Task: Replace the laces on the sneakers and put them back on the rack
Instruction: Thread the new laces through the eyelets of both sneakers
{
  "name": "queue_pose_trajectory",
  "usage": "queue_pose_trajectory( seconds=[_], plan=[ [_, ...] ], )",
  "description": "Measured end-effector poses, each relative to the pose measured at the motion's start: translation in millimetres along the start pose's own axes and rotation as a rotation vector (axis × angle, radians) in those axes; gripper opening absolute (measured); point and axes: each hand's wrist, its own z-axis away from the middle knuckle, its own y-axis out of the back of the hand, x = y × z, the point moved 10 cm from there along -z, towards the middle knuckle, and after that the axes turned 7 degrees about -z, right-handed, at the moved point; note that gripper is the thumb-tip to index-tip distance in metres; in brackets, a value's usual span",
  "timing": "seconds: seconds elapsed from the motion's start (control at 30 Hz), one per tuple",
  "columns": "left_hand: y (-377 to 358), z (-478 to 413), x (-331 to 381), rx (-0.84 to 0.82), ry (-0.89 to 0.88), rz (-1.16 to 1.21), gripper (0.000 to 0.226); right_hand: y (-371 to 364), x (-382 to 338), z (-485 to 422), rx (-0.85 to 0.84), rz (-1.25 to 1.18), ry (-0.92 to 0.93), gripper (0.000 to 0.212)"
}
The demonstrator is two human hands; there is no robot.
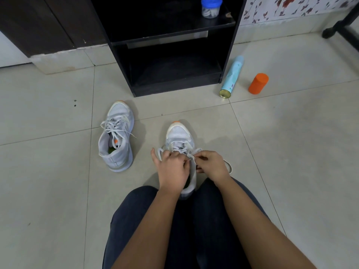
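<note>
Where pale glossy floor tiles meet a black rack, two grey mesh sneakers lie toes toward the rack. Both hands work the near sneaker: left hand and right hand each pinch its flat lace. The other sneaker sits left, laced.

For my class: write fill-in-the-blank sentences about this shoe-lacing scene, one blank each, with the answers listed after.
The left hand and right hand pinch the ____ of the nearer sneaker.
The other sneaker stands on the ____, outside the rack.
The spray can lies beside an upright ____ container.
The jar on the rack's shelf has a ____ lid.
Answers: lace, floor, orange, blue.
</note>
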Motion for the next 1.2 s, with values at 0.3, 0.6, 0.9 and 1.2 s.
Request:
queue_pose_trajectory(
  seconds=[0.3, 0.6, 0.9, 1.2],
  plan=[
    [-6.4, -2.4, -0.8, -0.017, 0.017, 0.006, 0.021, -4.5, -1.2, 1.6, -0.049, -0.140, -0.010, 0.027],
    [-7.9, -2.2, -8.3, 0.042, 0.038, 0.092, 0.022, -4.2, 10.8, -6.1, -0.032, -0.250, -0.156, 0.025],
    [-4.4, 1.3, -45.7, 0.084, 0.284, 0.237, 0.056, 114.7, 62.2, -2.0, 0.548, -0.694, -0.305, 0.018],
    [-29.3, 23.1, -67.8, -0.193, 0.383, 0.650, 0.031, 2.6, -21.9, -0.7, -0.093, 0.632, 0.191, 0.016]
  ],
)
